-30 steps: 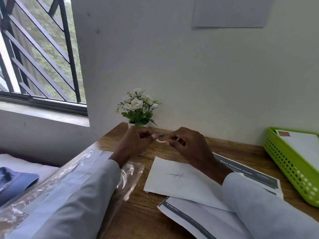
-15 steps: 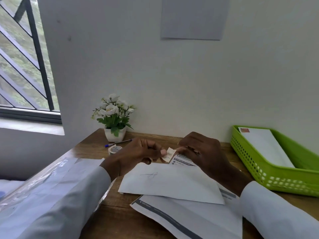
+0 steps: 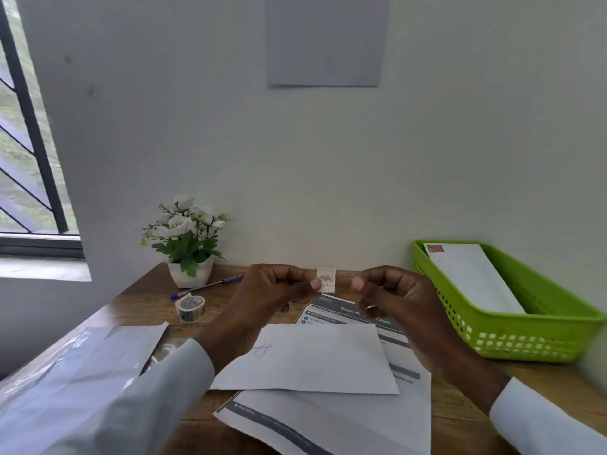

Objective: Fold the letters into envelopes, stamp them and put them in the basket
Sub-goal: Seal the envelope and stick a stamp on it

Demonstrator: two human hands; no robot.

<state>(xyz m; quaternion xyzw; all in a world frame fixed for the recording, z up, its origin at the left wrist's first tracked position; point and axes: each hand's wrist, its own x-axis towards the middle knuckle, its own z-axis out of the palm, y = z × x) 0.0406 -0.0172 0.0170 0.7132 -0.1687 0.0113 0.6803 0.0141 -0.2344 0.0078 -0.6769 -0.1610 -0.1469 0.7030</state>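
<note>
Home desk corner: wooden table [image 3: 147, 298] against a plain wall, barred window [image 3: 29, 152], potted flowers [image 3: 185, 239]

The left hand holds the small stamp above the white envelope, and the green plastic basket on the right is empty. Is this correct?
Not quite. In the head view the green plastic basket already holds a stamped white envelope. The rest is correct.

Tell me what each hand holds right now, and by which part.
The left hand pinches a small cream paper stamp by its lower left edge, between thumb and fingertips. The right hand is loosely curled, apart from the stamp; anything inside it cannot be told.
</note>
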